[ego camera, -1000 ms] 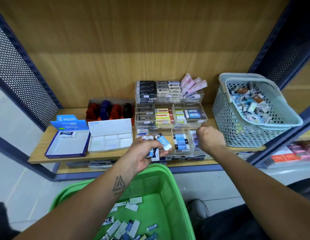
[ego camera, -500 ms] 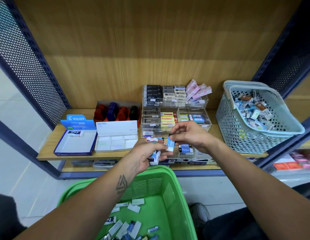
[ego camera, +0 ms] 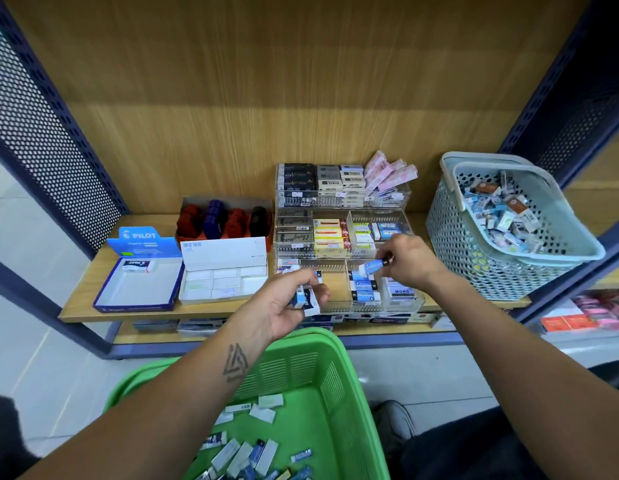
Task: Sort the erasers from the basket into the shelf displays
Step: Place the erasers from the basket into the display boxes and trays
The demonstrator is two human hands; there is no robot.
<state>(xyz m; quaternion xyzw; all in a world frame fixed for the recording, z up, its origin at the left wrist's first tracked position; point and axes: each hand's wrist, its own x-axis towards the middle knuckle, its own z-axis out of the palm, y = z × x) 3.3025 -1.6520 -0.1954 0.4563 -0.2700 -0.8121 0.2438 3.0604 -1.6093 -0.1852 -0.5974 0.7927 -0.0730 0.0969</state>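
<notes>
1. Green basket [ego camera: 339,372], bottom centre: loose erasers [ego camera: 245,455] on its floor.
2. Left hand [ego camera: 287,306] grips a few blue-white erasers [ego camera: 306,299] above the basket rim.
3. Right hand [ego camera: 406,259] pinches one blue eraser [ego camera: 372,266] over the clear display [ego camera: 387,306], centre frame, part-filled with rows.
4. Grey basket [ego camera: 474,251], right: mixed erasers heaped inside.

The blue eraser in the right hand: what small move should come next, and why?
Probably lower the blue eraser into the front-row compartment just below it. The right hand pinches it right above the clear display, where matching blue-sleeved erasers already lie, while the left hand grips more.
</notes>
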